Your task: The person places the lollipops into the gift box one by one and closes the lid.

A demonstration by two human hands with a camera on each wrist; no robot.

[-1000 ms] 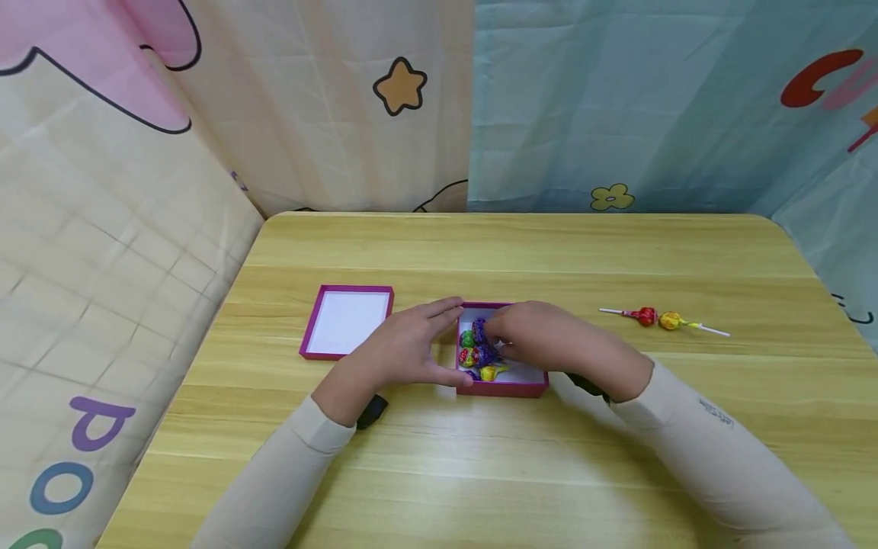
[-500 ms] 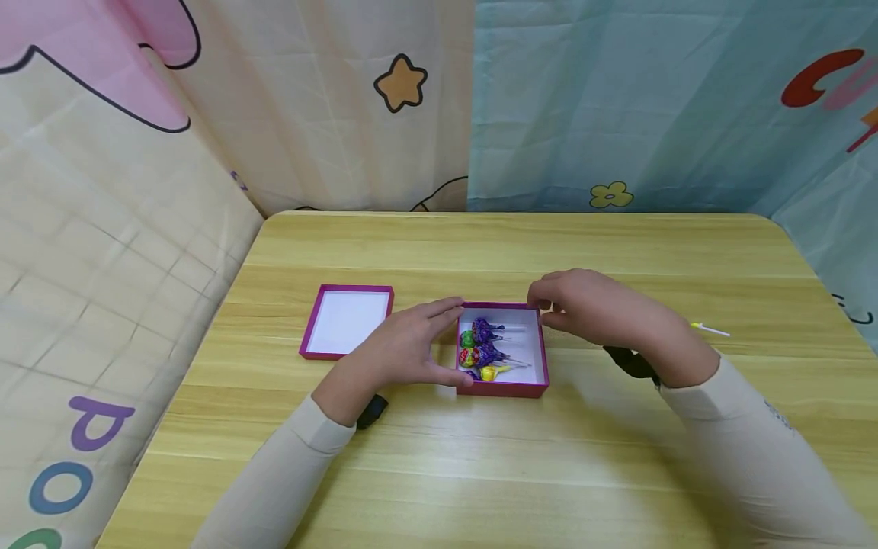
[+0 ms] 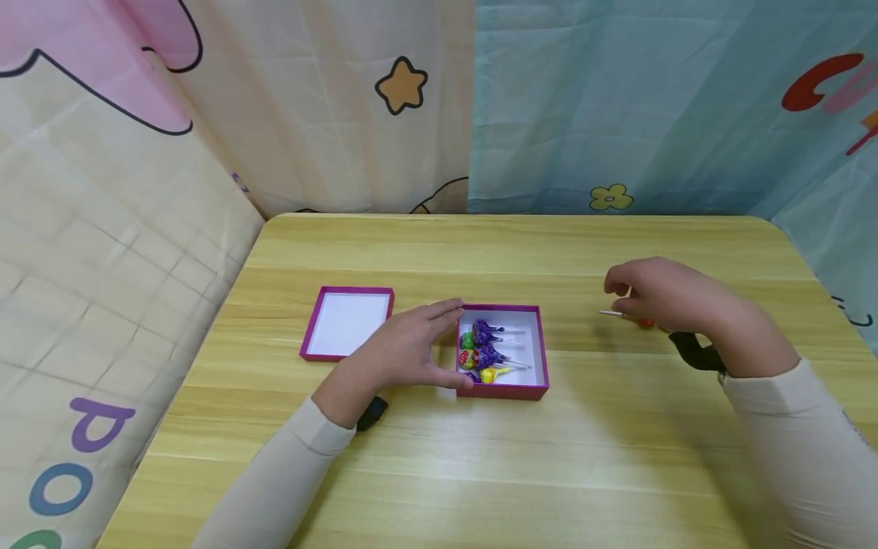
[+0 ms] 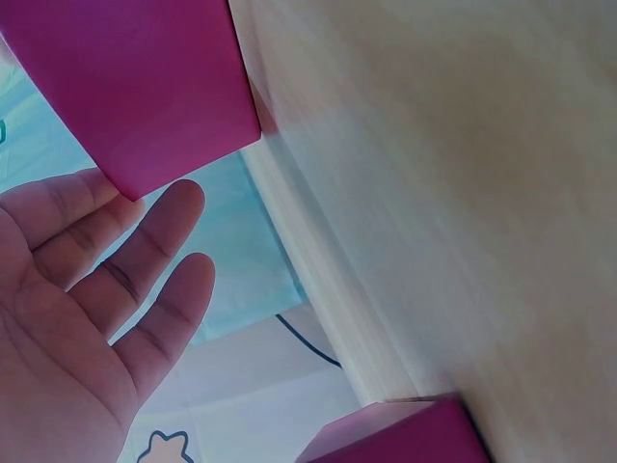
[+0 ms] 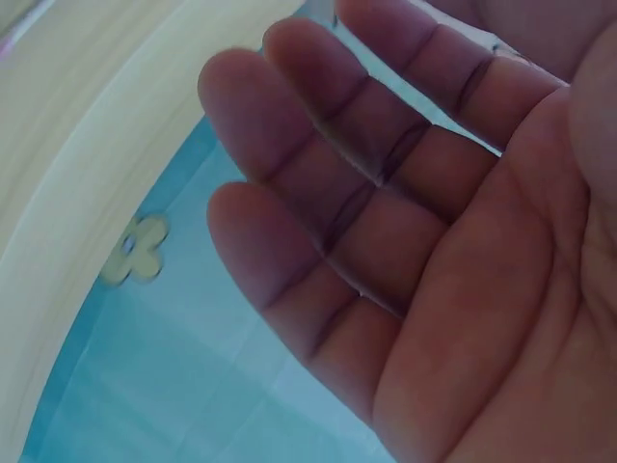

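Observation:
A pink box (image 3: 504, 391) with a white inside holds several wrapped lollipops (image 3: 488, 355) in purple, green, red and yellow, their sticks pointing right. My left hand (image 3: 411, 347) rests at the box's left side, thumb by the front corner and fingers by the back corner; in the left wrist view its fingers (image 4: 145, 251) are fairly straight beside the pink wall. My right hand (image 3: 675, 297) hovers over a lollipop with a red head (image 3: 646, 323) and white stick (image 3: 610, 313). Its fingers (image 5: 260, 116) bend loosely, with nothing between them. The hand hides the yellow lollipop beside it.
Left of the box lies a pink-rimmed lid (image 3: 353, 320), white inside up, partly behind my left hand. Everything stands on a light wooden table (image 3: 466, 473). Printed curtains (image 3: 309, 114) hang behind it and at its sides.
My right hand has left the box, moving right across the table to the red lollipop and uncovering the lollipops inside. My left hand and the box have stayed in place.

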